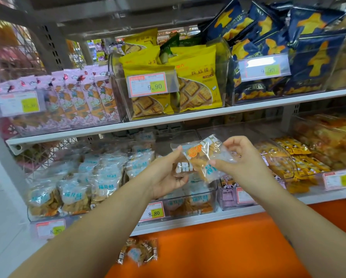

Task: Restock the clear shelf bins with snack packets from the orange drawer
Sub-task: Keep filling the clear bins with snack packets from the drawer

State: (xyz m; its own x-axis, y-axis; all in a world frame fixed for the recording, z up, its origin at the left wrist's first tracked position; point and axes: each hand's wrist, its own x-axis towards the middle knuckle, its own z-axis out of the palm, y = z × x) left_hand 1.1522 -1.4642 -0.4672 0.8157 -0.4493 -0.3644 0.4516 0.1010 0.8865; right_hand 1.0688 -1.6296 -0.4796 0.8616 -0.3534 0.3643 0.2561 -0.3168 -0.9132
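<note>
Clear snack packets [203, 157] with orange crackers and blue lettering are held between both my hands in front of the lower shelf. My left hand [166, 175] grips them from the left, thumb on top. My right hand [240, 157] pinches them from the right. Under them stands a clear shelf bin [212, 201] holding a few of the same packets. To its left, another clear bin [31, 215] is packed with them. A few loose packets [139, 252] lie on the orange drawer [218, 247] below.
A bin of yellow-orange packets [300, 159] stands to the right on the lower shelf. The upper shelf [248, 109] carries bins of pink, yellow and dark blue packets. Price tags hang on the bin fronts. A grey upright [54, 43] rises at left.
</note>
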